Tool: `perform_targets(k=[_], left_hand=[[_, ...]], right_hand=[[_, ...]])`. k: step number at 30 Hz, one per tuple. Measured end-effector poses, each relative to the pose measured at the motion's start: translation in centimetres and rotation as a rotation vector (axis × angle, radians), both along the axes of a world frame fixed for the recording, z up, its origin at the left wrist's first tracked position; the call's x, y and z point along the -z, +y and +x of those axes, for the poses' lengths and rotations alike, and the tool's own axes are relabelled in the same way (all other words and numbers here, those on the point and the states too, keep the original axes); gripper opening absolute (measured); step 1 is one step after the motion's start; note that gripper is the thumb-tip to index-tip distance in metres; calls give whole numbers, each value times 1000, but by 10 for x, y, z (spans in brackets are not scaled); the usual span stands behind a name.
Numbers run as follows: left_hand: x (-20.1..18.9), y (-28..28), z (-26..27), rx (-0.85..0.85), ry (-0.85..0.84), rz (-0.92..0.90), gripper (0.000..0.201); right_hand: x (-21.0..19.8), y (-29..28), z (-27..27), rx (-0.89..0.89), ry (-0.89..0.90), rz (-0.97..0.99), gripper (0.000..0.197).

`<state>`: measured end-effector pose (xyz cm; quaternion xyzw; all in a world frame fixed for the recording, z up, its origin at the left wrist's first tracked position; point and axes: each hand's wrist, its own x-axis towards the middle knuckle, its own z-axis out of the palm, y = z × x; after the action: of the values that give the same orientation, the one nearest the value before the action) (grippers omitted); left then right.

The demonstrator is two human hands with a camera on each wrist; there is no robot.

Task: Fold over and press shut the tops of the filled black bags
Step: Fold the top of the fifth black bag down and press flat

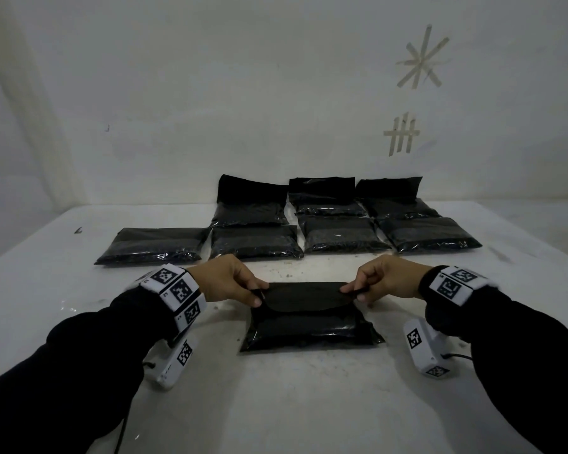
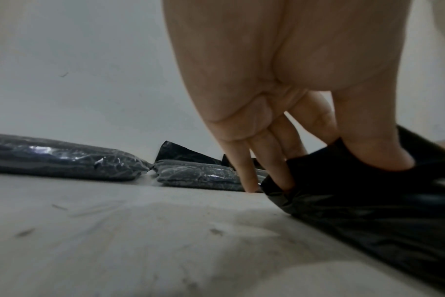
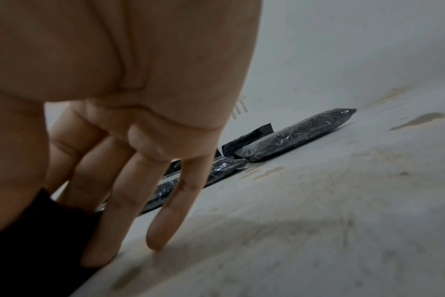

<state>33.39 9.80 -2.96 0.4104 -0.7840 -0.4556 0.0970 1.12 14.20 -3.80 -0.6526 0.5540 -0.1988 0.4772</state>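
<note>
Between both grips: filled black plastic bag (image 1: pixel 310 317) on white worktop (image 1: pixel 276 404); left hand (image 1: pixel 225 279) and right hand (image 1: pixel 386 278) pinch its folded top flap corners.

glossy plastic bag (image 1: pixel 309 329), scuffed matt table (image 1: pixel 276 404)

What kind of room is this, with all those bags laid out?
Probably a bare workroom set up for recording packing work, not a home or shop: a plain white table against an empty white wall, rows of filled shiny black plastic bags, and patterned white marker bands on the person's wrists.
</note>
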Motion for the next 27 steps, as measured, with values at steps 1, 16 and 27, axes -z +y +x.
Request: perform_targets(k=[1, 16, 27], left_hand=[[0, 2, 0, 3, -15, -22, 36], [3, 15, -4, 56, -96, -181, 27], [-4, 26, -2, 57, -209, -168, 17]], right_hand=[[0, 0, 0, -7, 7, -3, 22], [-4, 14, 6, -31, 141, -106, 24], [-8, 18, 13, -39, 302, -120, 22]])
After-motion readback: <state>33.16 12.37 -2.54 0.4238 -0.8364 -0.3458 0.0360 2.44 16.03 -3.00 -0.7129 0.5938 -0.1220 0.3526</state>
